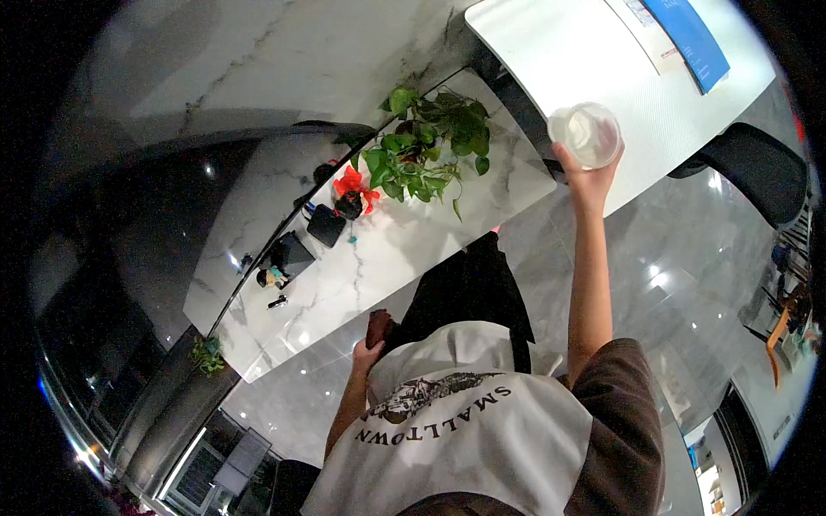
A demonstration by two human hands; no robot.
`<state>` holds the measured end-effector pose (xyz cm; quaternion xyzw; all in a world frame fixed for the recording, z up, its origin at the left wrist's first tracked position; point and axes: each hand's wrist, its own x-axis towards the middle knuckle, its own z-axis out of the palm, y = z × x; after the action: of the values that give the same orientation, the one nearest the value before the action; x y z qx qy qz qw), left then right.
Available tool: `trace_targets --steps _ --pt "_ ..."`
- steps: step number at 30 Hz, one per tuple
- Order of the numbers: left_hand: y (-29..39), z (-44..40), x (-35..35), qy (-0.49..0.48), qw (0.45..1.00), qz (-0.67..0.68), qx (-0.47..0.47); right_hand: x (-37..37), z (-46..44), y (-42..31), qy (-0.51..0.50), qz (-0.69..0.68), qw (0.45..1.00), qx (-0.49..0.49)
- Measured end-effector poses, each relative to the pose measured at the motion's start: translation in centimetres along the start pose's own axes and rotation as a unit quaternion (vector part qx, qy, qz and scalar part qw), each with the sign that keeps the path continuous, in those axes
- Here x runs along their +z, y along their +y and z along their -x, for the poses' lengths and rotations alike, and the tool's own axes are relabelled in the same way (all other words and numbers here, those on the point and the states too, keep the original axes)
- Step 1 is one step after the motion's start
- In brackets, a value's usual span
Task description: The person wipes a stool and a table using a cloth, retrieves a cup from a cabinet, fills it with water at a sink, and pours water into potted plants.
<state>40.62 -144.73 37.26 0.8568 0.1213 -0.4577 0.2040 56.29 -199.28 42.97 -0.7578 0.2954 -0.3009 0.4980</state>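
Note:
My right hand [592,182] reaches out ahead, its fingers wrapped round a translucent plastic cup [588,136]. The cup is seen from above, over the near edge of a white table [551,52]; I cannot tell whether it touches the tabletop. Low at my left side, my left hand [366,356] is closed on a dark reddish-brown oblong object [379,328], whose kind I cannot make out. Part of that hand is hidden behind the object.
A marble-topped counter [327,297] runs along the left. On it are a leafy green plant [430,142], a red ornament [354,189], a black box [326,225] and a small figurine [273,277]. Blue printed sheets [688,43] lie on the white table, with a black chair [748,172] beside it.

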Motion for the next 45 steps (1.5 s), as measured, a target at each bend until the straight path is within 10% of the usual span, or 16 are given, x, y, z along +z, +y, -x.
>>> trace_targets --steps 12,19,24,34,40,43,45 --pt "3.7 -1.1 4.3 0.179 0.976 0.069 -0.107 -1.8 -2.8 2.6 -0.022 0.001 0.999 0.026" --pt "6.2 -8.2 1.9 0.202 0.862 0.439 -0.154 -5.7 6.0 3.6 0.078 -0.012 0.997 -0.017" --pt "8.6 -11.7 2.1 0.322 0.811 0.487 0.049 -8.6 15.9 5.0 0.001 0.034 0.998 0.046" --pt "18.0 -27.7 7.8 0.306 0.921 0.166 0.175 3.1 24.0 17.7 -0.244 -0.044 0.947 0.206" --pt "20.5 -32.8 9.8 0.376 0.829 -0.106 0.401 13.2 16.4 22.8 -0.269 -0.122 0.920 0.259" --pt "19.9 -36.4 11.9 0.344 0.859 -0.019 0.379 16.7 15.5 21.9 -0.357 -0.119 0.901 0.215" --pt "21.2 -34.2 11.5 0.187 0.868 0.270 0.374 17.8 15.2 21.4 -0.358 -0.181 0.893 0.203"
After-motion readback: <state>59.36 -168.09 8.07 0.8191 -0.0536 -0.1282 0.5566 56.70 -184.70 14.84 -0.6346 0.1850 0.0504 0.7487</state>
